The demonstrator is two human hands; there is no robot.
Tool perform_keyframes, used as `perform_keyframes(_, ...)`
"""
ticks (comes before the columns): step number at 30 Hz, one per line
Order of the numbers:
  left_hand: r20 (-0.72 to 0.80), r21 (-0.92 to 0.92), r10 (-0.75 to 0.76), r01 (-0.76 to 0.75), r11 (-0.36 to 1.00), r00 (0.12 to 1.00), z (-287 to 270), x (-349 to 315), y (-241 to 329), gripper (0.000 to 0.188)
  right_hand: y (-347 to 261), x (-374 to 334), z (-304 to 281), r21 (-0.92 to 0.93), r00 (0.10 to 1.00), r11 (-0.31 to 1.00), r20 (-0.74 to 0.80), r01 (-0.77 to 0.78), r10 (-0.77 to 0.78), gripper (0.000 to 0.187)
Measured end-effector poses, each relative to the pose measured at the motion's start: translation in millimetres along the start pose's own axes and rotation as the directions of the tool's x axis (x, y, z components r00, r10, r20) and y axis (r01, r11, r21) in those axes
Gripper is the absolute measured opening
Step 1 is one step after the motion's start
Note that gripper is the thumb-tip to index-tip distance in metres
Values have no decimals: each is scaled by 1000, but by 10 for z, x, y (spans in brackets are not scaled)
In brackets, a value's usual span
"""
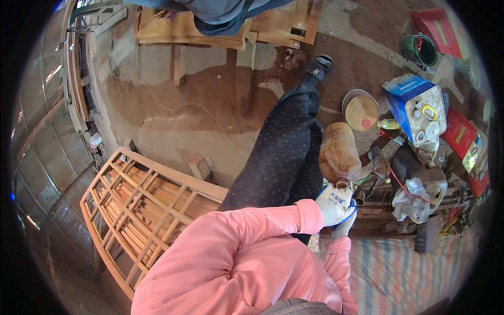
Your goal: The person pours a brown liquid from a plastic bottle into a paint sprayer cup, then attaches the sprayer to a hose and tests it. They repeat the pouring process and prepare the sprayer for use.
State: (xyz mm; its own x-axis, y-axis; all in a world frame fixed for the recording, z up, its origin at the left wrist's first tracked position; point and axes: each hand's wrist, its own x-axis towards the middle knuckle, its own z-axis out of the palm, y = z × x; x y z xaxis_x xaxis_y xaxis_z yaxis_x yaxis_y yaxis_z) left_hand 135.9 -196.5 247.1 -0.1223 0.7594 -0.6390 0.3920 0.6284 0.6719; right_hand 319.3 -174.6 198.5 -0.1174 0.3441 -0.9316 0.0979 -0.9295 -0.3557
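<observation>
The gloved left hand and gloved right hand are together, the left one partly covering the right; I cannot tell what the fingers hold. The brown-stained plastic jug is beyond the left end of the wooden planks, its mouth just beside the left hand. It seems to lean toward the person, so if any liquid is inside, a small push from the knuckles could make it spill on the gloves. The plastic bag, lying above the planks toward their right end, could catch a sleeve if the right arm swings outward.
</observation>
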Motion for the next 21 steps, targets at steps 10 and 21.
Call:
perform_keyframes(10, 40, -326, -141, 147, 934, 989, 224, -55, -6, 39, 88, -563, 547, -239, 851, 864, -191, 444, -490, 35)
perform_keyframes(21, -114, -229, -124, 95, 969, 986, 93, -77, -356, 34, 234, -410, 832, 282, 993, 959, 105, 19, -50, 46)
